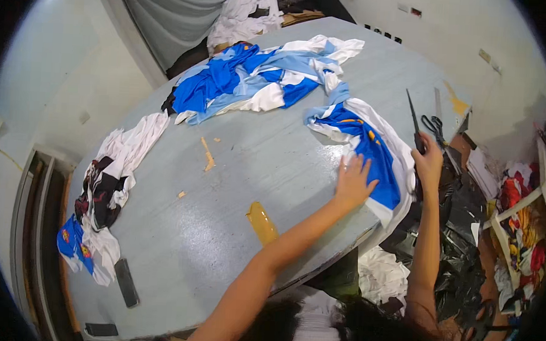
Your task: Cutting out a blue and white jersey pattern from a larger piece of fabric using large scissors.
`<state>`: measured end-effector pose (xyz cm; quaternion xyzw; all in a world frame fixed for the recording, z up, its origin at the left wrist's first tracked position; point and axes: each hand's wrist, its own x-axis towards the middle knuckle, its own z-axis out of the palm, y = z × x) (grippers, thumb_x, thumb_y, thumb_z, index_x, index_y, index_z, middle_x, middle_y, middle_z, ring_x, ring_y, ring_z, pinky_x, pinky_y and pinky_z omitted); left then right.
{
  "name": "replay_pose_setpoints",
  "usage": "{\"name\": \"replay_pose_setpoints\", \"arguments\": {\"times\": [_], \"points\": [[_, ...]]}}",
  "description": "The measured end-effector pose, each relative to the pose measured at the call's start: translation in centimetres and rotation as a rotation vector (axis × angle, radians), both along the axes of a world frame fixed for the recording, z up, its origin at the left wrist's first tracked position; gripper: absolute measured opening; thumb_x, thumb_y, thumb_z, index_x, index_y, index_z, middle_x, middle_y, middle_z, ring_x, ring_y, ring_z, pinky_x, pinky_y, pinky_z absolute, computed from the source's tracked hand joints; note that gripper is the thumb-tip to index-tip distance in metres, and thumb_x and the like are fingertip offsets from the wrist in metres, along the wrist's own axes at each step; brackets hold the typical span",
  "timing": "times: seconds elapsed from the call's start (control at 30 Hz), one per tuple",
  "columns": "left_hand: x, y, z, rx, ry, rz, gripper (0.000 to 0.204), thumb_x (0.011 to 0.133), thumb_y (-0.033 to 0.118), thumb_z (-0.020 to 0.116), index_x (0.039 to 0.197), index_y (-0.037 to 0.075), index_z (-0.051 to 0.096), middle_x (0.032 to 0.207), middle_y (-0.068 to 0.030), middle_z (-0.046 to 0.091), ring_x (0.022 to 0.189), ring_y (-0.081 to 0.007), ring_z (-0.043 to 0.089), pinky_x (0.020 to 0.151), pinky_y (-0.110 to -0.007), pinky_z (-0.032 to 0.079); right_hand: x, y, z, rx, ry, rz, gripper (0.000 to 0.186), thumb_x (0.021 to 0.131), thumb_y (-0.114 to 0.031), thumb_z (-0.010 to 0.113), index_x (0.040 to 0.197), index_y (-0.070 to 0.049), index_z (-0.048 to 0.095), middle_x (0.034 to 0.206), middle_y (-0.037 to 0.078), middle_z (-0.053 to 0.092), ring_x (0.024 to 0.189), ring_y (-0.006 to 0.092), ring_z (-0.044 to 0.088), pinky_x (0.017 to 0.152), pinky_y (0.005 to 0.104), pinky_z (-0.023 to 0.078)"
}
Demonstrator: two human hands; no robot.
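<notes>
My left hand [354, 184] lies flat on a blue and white cloth piece [381, 167] with orange marks, its fingers spread. This cloth is near the table's right edge, and its white border hangs over the side. In my right hand [430, 159] is a knife-like tool [413, 119] with a black handle and a long, dark, pointed blade directed away from me. Whether it has one blade or two closed together is hard to see. Black-handled scissors [434, 127] rest on the table just right of the tool.
Blue, light blue and white cloth [247, 76] is heaped at the table's far side. White, black and blue cloths [108, 193] line the left edge, near a dark phone-like slab [126, 282]. Brown tape [261, 223] marks the grey table [175, 264]. Black plastic [457, 254] lies beyond the right edge.
</notes>
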<state>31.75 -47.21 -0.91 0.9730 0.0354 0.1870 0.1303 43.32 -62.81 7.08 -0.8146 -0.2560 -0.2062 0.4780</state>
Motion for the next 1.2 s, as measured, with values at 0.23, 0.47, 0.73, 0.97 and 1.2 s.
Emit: {"name": "replay_pose_setpoints", "arguments": {"times": [0.23, 0.47, 0.73, 0.97, 1.2], "points": [[-13.8, 13.2, 1.0, 0.165, 0.190, 0.305, 0.091, 0.071, 0.072, 0.044, 0.133, 0.006, 0.034, 0.138, -0.0182, 0.030, 0.131, -0.0261, 0.025, 0.102, -0.059, -0.003, 10.1, 2.7, -4.8, -0.408, -0.183, -0.043, 0.042, 0.063, -0.004, 0.059, 0.105, 0.000, 0.056, 0.095, 0.018, 0.061, 0.087, 0.0332, 0.057, 0.079, 0.0373, 0.045], [-34.1, 20.5, 5.6, 0.113, 0.801, 0.636, 0.112, 0.063, 0.079, 0.043, 0.136, -0.002, 0.019, 0.142, -0.0154, 0.022, 0.133, -0.0243, 0.019, 0.103, -0.058, 0.001, 11.8, 5.1, -6.2, -0.438, -0.066, 0.146, 0.044, 0.064, -0.002, 0.058, 0.107, -0.003, 0.055, 0.094, 0.018, 0.061, 0.095, 0.0350, 0.053, 0.082, 0.0369, 0.043], [-34.1, 16.3, 11.4, 0.055, 0.854, 0.657, 0.040, 0.085, 0.050, 0.041, 0.101, 0.020, 0.061, 0.090, -0.0115, 0.064, 0.082, -0.0296, 0.062, 0.068, -0.044, 0.048, 7.5, 13.2, -4.7, -0.382, -0.624, 0.262, 0.047, 0.071, -0.015, 0.062, 0.116, -0.008, 0.050, 0.125, 0.015, 0.045, 0.112, 0.0356, 0.042, 0.094, 0.0450, 0.034], [-12.9, 25.1, 3.1, -0.163, 0.097, -0.055, 0.042, 0.090, 0.041, 0.039, 0.115, 0.012, 0.056, 0.116, -0.0150, 0.055, 0.110, -0.0293, 0.050, 0.094, -0.040, 0.037, -1.5, 26.2, -7.3, -0.314, -0.338, 0.317, 0.053, 0.078, -0.032, 0.057, 0.128, -0.024, 0.041, 0.132, 0.016, 0.038, 0.118, 0.0423, 0.034, 0.097, 0.0527, 0.027], [-6.1, 29.1, -0.9, 0.004, -0.002, 0.696, 0.066, 0.080, 0.062, 0.040, 0.126, 0.015, 0.045, 0.142, -0.0147, 0.023, 0.129, -0.0326, 0.024, 0.102, -0.058, 0.012, -0.1, 22.6, -7.9, -0.489, -0.076, 0.031, 0.059, 0.075, -0.037, 0.060, 0.124, -0.009, 0.044, 0.118, 0.022, 0.049, 0.109, 0.0353, 0.047, 0.089, 0.0460, 0.037]]}}
